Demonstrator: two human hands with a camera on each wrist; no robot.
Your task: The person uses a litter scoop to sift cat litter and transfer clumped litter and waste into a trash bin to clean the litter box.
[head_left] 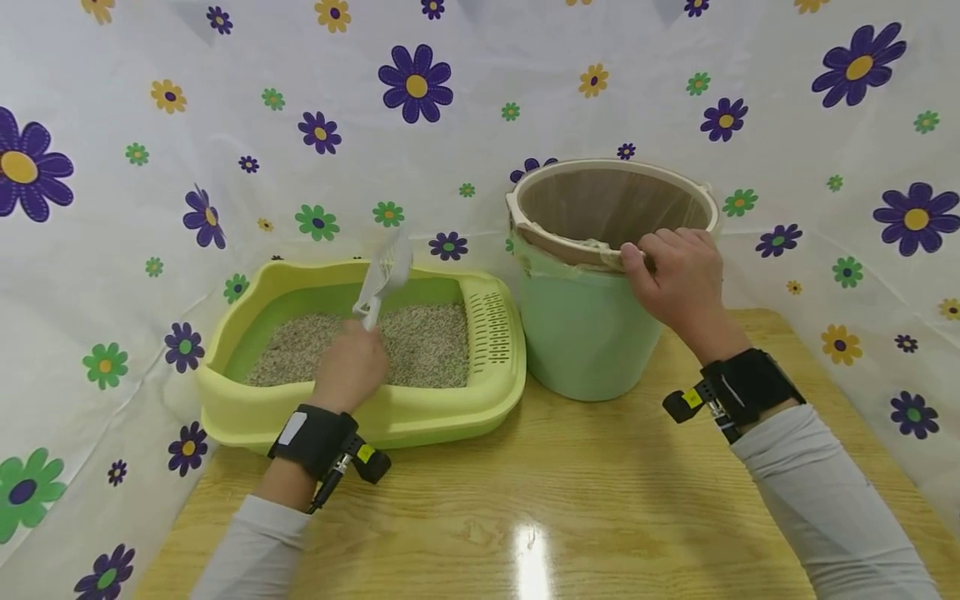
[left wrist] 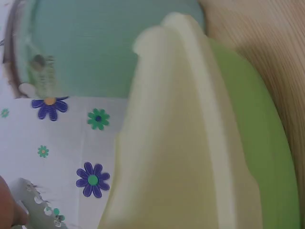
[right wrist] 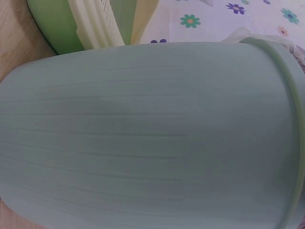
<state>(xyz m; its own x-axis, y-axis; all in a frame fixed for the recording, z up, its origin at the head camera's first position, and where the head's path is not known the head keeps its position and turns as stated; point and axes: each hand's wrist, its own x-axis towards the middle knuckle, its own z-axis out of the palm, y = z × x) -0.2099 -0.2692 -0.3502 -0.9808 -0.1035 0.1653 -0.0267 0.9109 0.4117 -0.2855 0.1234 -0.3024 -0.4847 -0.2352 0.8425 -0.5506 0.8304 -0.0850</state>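
Observation:
A grey slotted litter scoop [head_left: 390,265] is gripped by its handle in my left hand [head_left: 351,367], its blade tilted upward over the litter box [head_left: 450,408]. Grainy litter [head_left: 427,343] covers the floor of this yellow-green box. In the left wrist view, the scoop [left wrist: 32,205] and part of the hand [left wrist: 5,206] show at the lower left corner. My right hand [head_left: 684,277] grips the front rim of a green trash bin [head_left: 588,333], thumb on the outer side. A brownish liner bag [head_left: 562,200] lines the bin under its pale ring. The bin's side [right wrist: 119,133] fills the right wrist view.
Both containers stand side by side on a wooden table [head_left: 465,508], close to each other. Behind them hangs a white sheet with flowers [head_left: 480,83]. On the litter box's right end is a slotted step [head_left: 491,325].

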